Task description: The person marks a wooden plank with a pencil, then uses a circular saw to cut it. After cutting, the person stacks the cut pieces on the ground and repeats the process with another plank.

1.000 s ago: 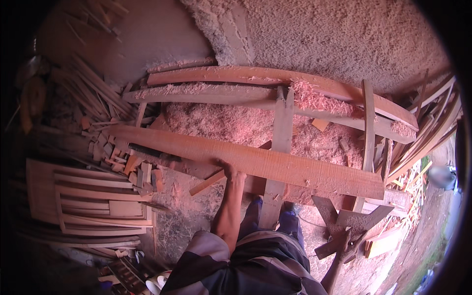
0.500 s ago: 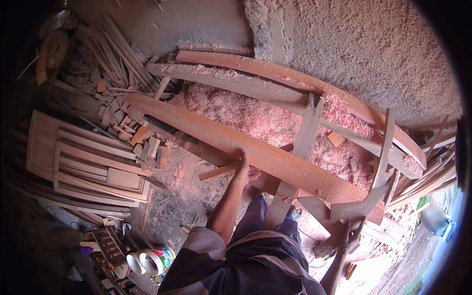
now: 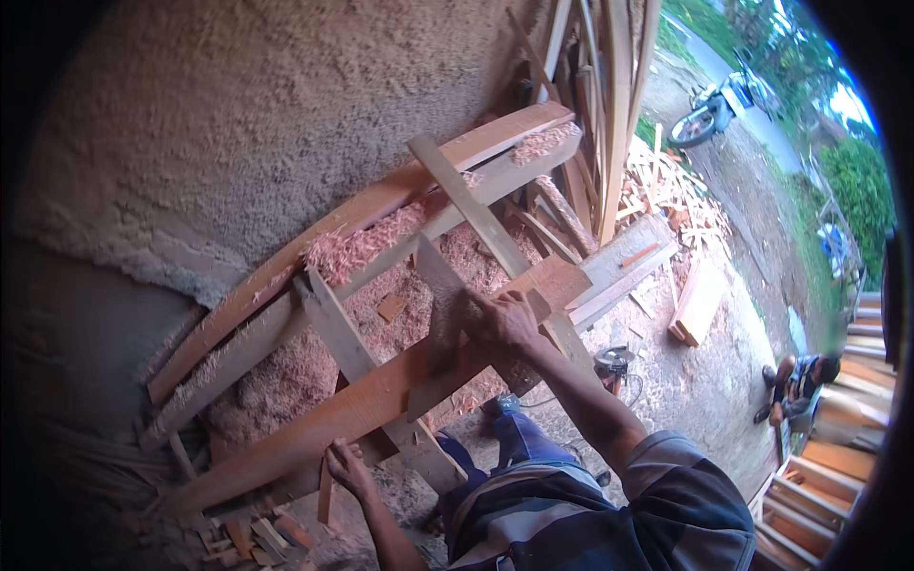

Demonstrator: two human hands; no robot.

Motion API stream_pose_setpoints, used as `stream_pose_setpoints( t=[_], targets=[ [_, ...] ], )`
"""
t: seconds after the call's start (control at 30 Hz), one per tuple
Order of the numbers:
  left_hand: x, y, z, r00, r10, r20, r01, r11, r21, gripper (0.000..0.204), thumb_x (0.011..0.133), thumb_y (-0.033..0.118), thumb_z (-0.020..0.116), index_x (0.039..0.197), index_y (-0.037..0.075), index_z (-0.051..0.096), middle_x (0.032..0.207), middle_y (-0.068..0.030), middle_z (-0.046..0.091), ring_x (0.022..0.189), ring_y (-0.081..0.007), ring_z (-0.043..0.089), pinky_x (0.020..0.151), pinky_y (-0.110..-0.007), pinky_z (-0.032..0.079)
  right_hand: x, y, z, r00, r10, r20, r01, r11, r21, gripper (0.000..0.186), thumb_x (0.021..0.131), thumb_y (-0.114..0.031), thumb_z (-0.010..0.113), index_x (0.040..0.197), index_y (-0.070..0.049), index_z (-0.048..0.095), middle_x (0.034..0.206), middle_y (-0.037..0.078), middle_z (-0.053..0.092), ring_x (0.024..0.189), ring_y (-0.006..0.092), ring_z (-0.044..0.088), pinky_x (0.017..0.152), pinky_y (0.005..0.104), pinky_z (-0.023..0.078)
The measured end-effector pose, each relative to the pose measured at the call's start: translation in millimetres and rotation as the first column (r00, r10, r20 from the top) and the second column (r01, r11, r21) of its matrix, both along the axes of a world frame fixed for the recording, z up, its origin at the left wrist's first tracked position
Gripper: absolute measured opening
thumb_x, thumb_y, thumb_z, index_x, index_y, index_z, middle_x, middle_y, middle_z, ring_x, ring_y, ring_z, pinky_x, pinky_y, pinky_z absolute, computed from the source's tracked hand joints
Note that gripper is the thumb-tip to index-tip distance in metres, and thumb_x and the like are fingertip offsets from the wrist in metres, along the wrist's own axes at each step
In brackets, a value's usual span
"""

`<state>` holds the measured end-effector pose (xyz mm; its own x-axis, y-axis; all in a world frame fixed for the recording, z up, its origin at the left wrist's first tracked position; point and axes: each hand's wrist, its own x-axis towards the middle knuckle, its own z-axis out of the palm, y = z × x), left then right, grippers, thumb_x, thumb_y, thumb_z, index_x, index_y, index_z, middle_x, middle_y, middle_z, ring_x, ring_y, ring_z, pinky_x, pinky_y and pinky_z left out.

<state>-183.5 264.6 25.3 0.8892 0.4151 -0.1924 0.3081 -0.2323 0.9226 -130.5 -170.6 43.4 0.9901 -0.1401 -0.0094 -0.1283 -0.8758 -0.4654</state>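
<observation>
A long reddish-brown board (image 3: 333, 419) lies slantwise across wooden supports before me. My right hand (image 3: 509, 319) grips a flat, greyish angled piece (image 3: 443, 319) laid crosswise over the board near its right end; the piece's exact kind is unclear. At the board's near edge, further left, is my left hand (image 3: 349, 466) with its fingers curled in. Whether those fingers hold anything cannot be made out. A crosswise wooden support (image 3: 343, 328) passes under the board.
Behind lie curved beams (image 3: 381, 205) strewn with pink shavings (image 3: 276, 381), beside a rough wall (image 3: 238, 124). Upright planks (image 3: 619, 114) lean at the back right. A motorcycle (image 3: 719, 105) stands outside. Another person (image 3: 800, 390) sits at the right. Offcuts (image 3: 271, 538) lie at lower left.
My view has swung to the right. My right hand has brought the angled piece from the board's right end further onto the board. My left hand's fingers, stretched before, are now curled.
</observation>
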Motion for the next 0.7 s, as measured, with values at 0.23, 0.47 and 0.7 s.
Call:
stream_pose_setpoints(
  t=[0.23, 0.47, 0.7],
  targets=[
    [27.3, -138.7, 16.5, 0.781, -0.625, -0.017, 0.563, 0.691, 0.454, 0.044, 0.099, 0.028, 0.065, 0.133, 0.0, 0.059, 0.146, -0.0292, 0.049, 0.136, -0.0406, 0.046, 0.115, -0.05, 0.036, -26.4, -2.1, -3.7, 0.945, 0.015, 0.327, 0.063, 0.972, -0.226, 0.069, 0.079, -0.046, 0.072, 0.14, -0.017, 0.058, 0.135, 0.012, 0.054, 0.127, 0.0294, 0.05, 0.108, 0.0511, 0.034],
    [37.1, -189.6, -2.4, 0.632, -0.747, -0.204, 0.726, 0.481, 0.491, 0.081, 0.096, 0.039, 0.068, 0.155, -0.002, 0.03, 0.165, -0.0308, 0.018, 0.154, -0.0469, 0.013, 0.125, -0.056, 0.016, -123.4, 3.3, -2.7, 0.889, -0.458, 0.029, 0.43, 0.853, 0.295, 0.047, 0.086, -0.034, 0.076, 0.124, -0.012, 0.061, 0.126, 0.016, 0.057, 0.116, 0.034, 0.058, 0.094, 0.0451, 0.047],
    [20.0, -205.0, 1.5, 0.406, -0.893, -0.195, 0.82, 0.262, 0.509, 0.085, 0.094, 0.047, 0.067, 0.153, -0.006, 0.034, 0.163, -0.0309, 0.026, 0.153, -0.0473, 0.02, 0.125, -0.055, 0.016, -183.8, -3.6, -15.4, 0.834, -0.436, -0.339, 0.376, -0.003, 0.927, 0.033, 0.1, -0.035, 0.067, 0.109, -0.004, 0.063, 0.083, 0.002, 0.068, 0.069, 0.011, 0.061, 0.061, 0.0279, 0.048]
  ],
)
